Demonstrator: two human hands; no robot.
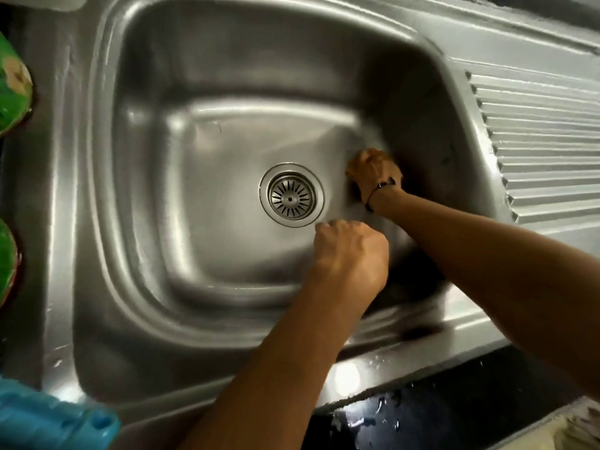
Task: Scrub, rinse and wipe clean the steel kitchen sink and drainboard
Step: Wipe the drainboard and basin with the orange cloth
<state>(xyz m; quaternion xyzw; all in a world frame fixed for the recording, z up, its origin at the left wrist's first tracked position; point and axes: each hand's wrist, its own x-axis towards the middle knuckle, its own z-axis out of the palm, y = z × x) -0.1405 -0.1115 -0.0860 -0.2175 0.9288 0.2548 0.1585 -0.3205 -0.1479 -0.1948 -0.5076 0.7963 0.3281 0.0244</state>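
Running along the left edge, two green objects (13, 89) sit partly out of view beside the steel sink (107, 196), and a blue plastic item (48, 417) shows at the lower left corner. The sink's basin fills most of the view, with its round drain strainer (291, 194) set in the middle of the floor. Just right of and below the strainer, the left hand (352, 251) hangs over the basin floor with its fingers curled into a loose fist; nothing can be seen in it. Farther right, the right hand (373, 170) presses against the basin's right wall near the bottom corner, its fingers curled under; what it grips, if anything, cannot be told. A dark band (381, 186) circles that wrist. To the right of the basin lies the ribbed drainboard (545, 151). Below the sink's front rim, a dark table (454, 414) edge carries scattered water drops.
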